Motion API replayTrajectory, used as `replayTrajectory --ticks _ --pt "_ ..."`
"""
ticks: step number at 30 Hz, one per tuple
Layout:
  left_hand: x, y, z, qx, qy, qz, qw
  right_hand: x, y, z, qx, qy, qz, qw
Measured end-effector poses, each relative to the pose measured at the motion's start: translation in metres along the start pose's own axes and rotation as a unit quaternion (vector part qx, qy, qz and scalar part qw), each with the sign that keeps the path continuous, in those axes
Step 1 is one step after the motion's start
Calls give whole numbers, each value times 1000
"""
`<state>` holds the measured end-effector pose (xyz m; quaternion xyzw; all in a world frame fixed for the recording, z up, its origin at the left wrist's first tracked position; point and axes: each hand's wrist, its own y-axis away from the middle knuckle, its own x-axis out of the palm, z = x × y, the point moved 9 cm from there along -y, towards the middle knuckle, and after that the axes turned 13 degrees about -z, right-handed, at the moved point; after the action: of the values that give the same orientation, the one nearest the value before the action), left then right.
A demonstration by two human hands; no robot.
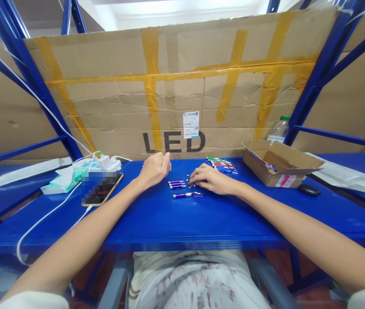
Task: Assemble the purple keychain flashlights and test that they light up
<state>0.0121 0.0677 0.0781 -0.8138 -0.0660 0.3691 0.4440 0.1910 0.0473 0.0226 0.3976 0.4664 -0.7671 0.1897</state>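
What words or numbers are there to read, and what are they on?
"LED": big black letters on the large cardboard sheet.
White sticker on that sheet: print too small to read.
Pink-and-white label on the small box: too blurred to read.

Purple tubes [177, 185] lie side by side mid-tabletop [159, 223]; directions run from them. At 5 o'clock, just beside, lies another purple tube with a clip [197, 195]. At 10 o'clock the left hand [155, 168] curls its grip, hiding any contents. At 3 o'clock the right hand [212, 178] lowers its fingertips among small shiny pieces [188, 176]. Green, red and blue tubes [222, 165] lie at 2 o'clock, an open cardboard box [261, 168] farther out at 3. A phone [113, 189] lies at 9 o'clock; a cardboard sheet [118, 111] marked "LED" stands at 12.
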Motion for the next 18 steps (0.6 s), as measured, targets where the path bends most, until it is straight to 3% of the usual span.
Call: replayTrajectory --ticks 6,10,13,18 --pt "-11 -1 6 -6 -1 -69 998 6 3 -4 1 -3 19 1000" --pt "-13 -1 10 -11 -4 -83 997 7 3 -2 2 -7 21 1000" --pt "-8 -1 6 -4 7 -47 999 7 2 -1 4 -8 22 1000" --pt "13 7 -17 77 7 84 994 8 1 -1 5 -9 24 1000"
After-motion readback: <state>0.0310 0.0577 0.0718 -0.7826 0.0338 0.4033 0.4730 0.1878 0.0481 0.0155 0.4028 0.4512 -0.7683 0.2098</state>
